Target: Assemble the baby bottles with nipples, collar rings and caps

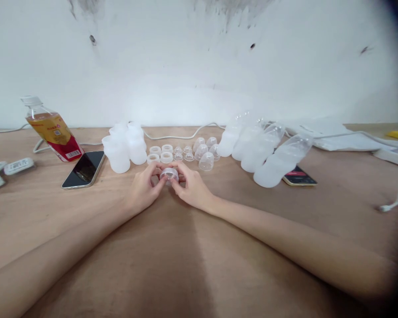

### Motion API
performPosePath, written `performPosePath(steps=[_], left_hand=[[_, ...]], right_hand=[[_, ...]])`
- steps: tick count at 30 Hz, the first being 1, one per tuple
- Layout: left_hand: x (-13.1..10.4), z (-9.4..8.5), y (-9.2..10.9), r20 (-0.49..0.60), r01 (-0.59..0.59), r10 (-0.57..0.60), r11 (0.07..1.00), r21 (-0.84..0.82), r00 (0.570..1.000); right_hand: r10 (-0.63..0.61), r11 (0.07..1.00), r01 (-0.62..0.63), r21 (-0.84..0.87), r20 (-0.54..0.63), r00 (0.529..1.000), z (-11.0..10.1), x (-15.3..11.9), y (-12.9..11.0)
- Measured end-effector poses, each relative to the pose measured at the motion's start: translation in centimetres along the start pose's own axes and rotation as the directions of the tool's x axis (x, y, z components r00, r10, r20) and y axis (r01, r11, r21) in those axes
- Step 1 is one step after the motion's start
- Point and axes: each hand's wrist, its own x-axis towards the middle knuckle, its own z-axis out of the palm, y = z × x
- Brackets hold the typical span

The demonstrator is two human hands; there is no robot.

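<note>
Pale, blemished wall (172, 75) behind a brown wooden table (129, 269)

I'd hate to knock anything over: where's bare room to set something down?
Bare tabletop lies between the forearms, nearer than the held round piece. Another patch lies between the right forearm, the phone at right and the loose cable end. It's crowded beyond the hands: white bottles, rings and clear domes.
</note>
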Motion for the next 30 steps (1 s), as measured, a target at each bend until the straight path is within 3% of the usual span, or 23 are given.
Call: performPosePath(steps=[12, 19, 30], left_hand=[[0.13, -0.05, 0.1, 0.041, -0.011, 0.011, 1.0, 0.01, 0.999], [-0.14, -0.3, 0.2, 0.055, 0.004, -0.001, 0.999, -0.049, 0.999], [-0.03, -0.3, 0.16, 0.051, -0.02, 0.023, 0.998, -0.053, 0.998]], right_hand=[[0.119, 0.99, -0.119, 0.07, 0.004, 0.993, -0.24, 0.04, -0.3], [0.071, 0.987, -0.074, 0.144, 0.03, 0.997, -0.37, 0.03, -0.58], [0.096, 0.985, -0.095, 0.145, 0.0, 0.995, -0.33, 0.07, -0.3]])
